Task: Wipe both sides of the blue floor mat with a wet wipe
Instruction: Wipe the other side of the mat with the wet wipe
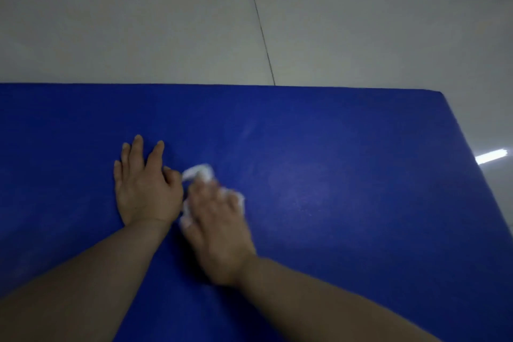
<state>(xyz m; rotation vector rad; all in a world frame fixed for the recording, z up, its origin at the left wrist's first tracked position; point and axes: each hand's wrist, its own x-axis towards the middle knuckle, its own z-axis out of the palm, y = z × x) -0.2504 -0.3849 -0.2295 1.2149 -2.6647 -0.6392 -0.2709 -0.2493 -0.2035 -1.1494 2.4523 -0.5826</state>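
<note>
The blue floor mat (347,175) lies flat and fills the lower two thirds of the head view. My left hand (147,189) rests palm down on it with its fingers spread and straight. Just to its right, my right hand (219,228) is blurred and lies on top of a crumpled white wet wipe (198,172), pressing it against the mat. The wipe pokes out beyond the fingertips and at both sides of the hand. How the right fingers lie on the wipe is lost in the blur.
Pale tiled floor (138,22) stretches beyond the mat's far edge, with a dark grout line (259,25) running across it. The mat's right edge slants down at the right, with floor and a bright light reflection (491,157) beside it.
</note>
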